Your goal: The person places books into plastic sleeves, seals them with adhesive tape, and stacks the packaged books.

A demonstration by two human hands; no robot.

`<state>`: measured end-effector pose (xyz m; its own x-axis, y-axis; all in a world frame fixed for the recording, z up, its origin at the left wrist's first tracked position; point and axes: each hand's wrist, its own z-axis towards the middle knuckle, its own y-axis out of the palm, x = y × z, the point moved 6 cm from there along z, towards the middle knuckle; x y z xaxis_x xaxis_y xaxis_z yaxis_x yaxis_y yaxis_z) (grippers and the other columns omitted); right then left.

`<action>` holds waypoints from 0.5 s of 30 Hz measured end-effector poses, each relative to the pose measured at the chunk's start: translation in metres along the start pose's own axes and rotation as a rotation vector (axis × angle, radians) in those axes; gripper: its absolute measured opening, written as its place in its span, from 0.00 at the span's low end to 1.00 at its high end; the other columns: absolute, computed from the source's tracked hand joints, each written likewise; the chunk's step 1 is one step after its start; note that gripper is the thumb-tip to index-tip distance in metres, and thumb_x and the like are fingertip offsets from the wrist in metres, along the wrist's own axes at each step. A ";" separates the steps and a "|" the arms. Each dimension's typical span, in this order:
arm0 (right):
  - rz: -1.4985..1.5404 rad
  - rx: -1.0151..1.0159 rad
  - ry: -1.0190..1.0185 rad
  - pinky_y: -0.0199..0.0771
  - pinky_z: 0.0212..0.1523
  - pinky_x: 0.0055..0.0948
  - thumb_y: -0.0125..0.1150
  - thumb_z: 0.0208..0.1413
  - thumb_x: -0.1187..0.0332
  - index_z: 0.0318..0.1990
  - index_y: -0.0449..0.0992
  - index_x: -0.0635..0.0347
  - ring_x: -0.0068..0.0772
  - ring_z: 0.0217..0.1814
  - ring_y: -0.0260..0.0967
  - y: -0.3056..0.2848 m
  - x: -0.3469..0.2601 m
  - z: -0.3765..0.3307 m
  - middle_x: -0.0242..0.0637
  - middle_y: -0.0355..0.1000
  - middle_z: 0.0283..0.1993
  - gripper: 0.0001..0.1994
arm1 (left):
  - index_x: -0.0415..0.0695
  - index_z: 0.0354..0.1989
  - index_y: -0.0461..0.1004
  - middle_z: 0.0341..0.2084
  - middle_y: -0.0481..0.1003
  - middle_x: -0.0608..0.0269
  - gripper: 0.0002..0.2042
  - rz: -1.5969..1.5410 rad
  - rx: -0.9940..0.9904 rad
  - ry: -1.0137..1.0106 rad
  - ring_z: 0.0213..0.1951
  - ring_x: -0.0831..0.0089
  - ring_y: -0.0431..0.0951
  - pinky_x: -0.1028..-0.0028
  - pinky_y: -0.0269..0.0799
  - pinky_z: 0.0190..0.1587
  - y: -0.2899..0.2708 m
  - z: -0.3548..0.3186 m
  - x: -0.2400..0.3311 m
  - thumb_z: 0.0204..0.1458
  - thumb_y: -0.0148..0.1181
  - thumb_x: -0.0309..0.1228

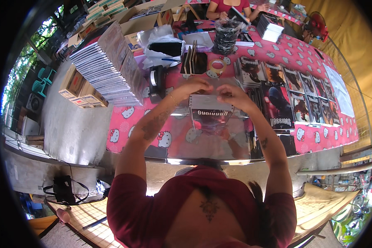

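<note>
My left hand (194, 87) and my right hand (234, 95) are raised together over a red patterned tablecloth (124, 124). Both pinch the top edge of a clear plastic sleeve (202, 136) that hangs down in front of me. A dark printed booklet (211, 113) sits partway inside the sleeve, just under my fingers. Through the plastic I see the table below.
A tall leaning stack of clear-wrapped booklets (111, 66) stands at the left. A black tape dispenser (156, 82) and a tape roll (217, 65) lie beyond my hands. Rows of dark booklets (301, 95) cover the right side. Another person (229, 8) sits at the far end.
</note>
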<state>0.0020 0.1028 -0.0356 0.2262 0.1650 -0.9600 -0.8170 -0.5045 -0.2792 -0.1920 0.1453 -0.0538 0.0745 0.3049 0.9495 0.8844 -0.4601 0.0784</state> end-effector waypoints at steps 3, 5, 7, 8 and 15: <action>-0.066 0.068 -0.009 0.72 0.43 0.24 0.71 0.53 0.64 0.50 0.75 0.62 0.22 0.41 0.72 0.007 -0.009 0.001 0.33 0.75 0.39 0.19 | 0.39 0.41 0.81 0.30 0.81 0.62 0.10 0.279 0.554 0.356 0.35 0.73 0.82 0.75 0.74 0.35 -0.097 -0.030 -0.015 0.55 0.62 0.32; -0.111 0.118 -0.017 0.72 0.42 0.24 0.70 0.54 0.64 0.48 0.75 0.62 0.22 0.41 0.72 0.009 -0.012 -0.004 0.33 0.75 0.39 0.17 | 0.38 0.43 0.79 0.29 0.80 0.64 0.14 0.528 0.905 0.330 0.30 0.73 0.79 0.74 0.75 0.34 -0.154 -0.065 -0.052 0.52 0.66 0.34; -0.120 0.143 -0.060 0.72 0.42 0.24 0.69 0.55 0.65 0.47 0.76 0.61 0.21 0.41 0.72 0.014 -0.017 -0.002 0.33 0.75 0.39 0.16 | 0.39 0.42 0.80 0.28 0.78 0.66 0.15 0.249 0.901 0.166 0.28 0.76 0.75 0.76 0.75 0.34 -0.196 -0.089 -0.093 0.51 0.68 0.36; -0.107 0.140 -0.040 0.72 0.42 0.24 0.69 0.55 0.65 0.48 0.76 0.61 0.22 0.42 0.72 0.015 -0.015 -0.003 0.33 0.75 0.39 0.16 | 0.39 0.41 0.80 0.28 0.77 0.67 0.15 0.103 0.896 0.080 0.27 0.77 0.73 0.76 0.75 0.34 -0.209 -0.101 -0.113 0.50 0.69 0.37; -0.044 0.105 0.016 0.71 0.43 0.24 0.66 0.57 0.69 0.51 0.74 0.64 0.21 0.41 0.71 0.006 -0.002 -0.004 0.32 0.75 0.39 0.16 | 0.46 0.38 0.80 0.28 0.76 0.72 0.07 -0.561 0.949 0.331 0.24 0.82 0.68 0.80 0.62 0.26 -0.170 -0.108 -0.139 0.54 0.64 0.33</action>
<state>-0.0007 0.0962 -0.0357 0.2711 0.1710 -0.9472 -0.8569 -0.4053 -0.3185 -0.4025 0.0911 -0.1658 -0.4395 -0.0303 0.8977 0.7560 0.5273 0.3879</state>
